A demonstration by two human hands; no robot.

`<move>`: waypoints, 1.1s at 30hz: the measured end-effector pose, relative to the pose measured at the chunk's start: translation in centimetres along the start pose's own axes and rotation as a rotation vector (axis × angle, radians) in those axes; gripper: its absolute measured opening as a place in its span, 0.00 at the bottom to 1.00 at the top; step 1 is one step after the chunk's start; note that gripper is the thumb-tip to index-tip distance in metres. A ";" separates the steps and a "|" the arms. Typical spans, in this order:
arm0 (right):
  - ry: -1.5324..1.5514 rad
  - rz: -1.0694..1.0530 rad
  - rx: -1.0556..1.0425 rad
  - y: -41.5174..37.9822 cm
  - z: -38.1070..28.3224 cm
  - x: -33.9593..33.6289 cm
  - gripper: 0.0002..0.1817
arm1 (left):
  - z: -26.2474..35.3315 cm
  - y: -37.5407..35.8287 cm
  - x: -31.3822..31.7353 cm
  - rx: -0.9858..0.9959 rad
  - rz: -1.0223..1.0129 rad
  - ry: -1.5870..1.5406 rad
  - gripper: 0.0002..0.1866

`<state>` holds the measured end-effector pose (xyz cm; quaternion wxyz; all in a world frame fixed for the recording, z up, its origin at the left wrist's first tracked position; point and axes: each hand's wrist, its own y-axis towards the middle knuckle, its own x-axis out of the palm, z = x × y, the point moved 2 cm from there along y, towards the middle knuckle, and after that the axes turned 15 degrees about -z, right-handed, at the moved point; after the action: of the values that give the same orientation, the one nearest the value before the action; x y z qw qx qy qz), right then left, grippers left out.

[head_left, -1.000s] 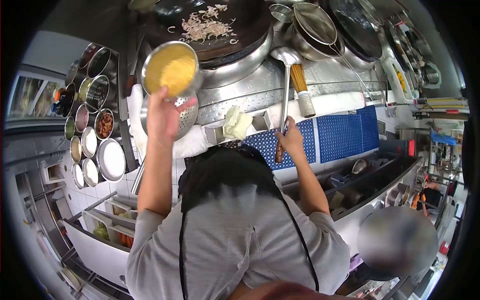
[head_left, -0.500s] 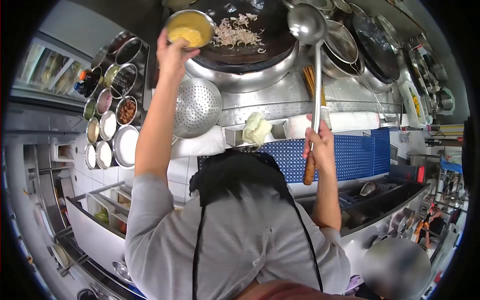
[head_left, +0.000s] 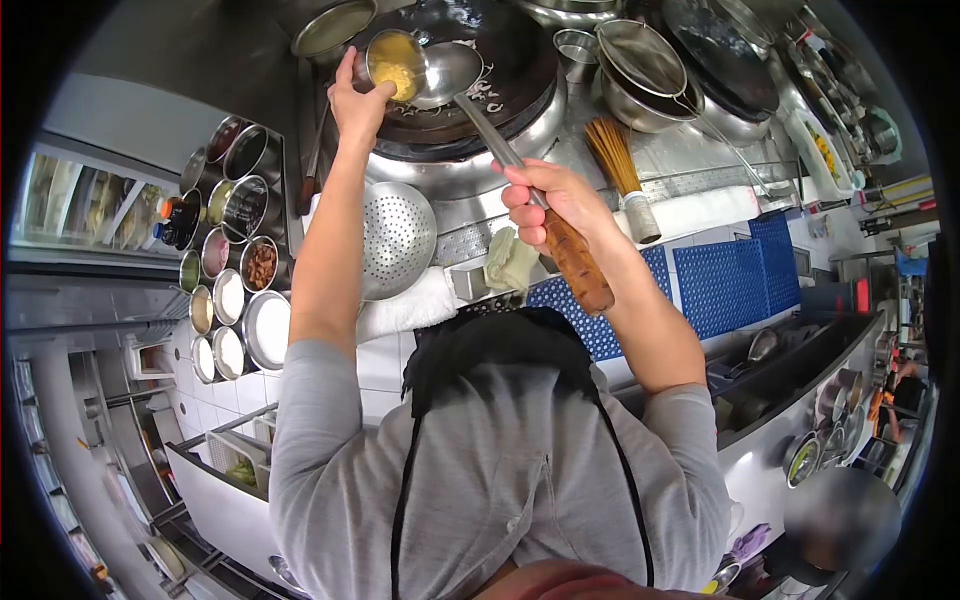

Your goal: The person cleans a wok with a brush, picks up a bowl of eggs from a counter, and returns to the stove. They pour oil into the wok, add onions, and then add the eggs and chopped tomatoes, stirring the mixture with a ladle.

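My left hand grips a small metal bowl by its side, tipped toward the right. Yellow contents lie in its lower part. The scoop of a ladle is right at the bowl's rim, over the dark wok. My right hand is closed around the ladle's shaft, at the top of its wooden handle. Pale shreds of food show in the wok beside the scoop, which hides part of them.
A perforated strainer lies below the wok, near a pale cloth. To the right are a bamboo wok brush and a mesh sieve over a pot. Several seasoning containers stand at left.
My right hand has swung the ladle left and over the wok, up to the bowl. My left hand has tipped the bowl toward it. The view has shifted slightly.
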<state>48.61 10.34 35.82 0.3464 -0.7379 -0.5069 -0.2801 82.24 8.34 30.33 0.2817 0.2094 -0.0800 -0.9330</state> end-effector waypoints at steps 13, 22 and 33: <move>-0.058 0.081 -0.020 -0.4 0.3 0.3 0.08 | 0.6 1.1 0.4 0.110 0.007 0.535 0.50; 0.017 0.071 -0.002 -1.2 0.6 0.0 0.12 | 0.2 1.0 0.5 0.203 -0.010 0.453 0.51; 0.040 0.061 0.003 -1.3 1.2 0.0 0.14 | 0.7 0.0 1.9 0.322 -0.056 0.594 0.50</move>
<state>47.46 11.65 35.40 0.3661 -0.7466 -0.4778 -0.2835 80.52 7.31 30.27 0.2303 0.5161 -0.1350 -0.8139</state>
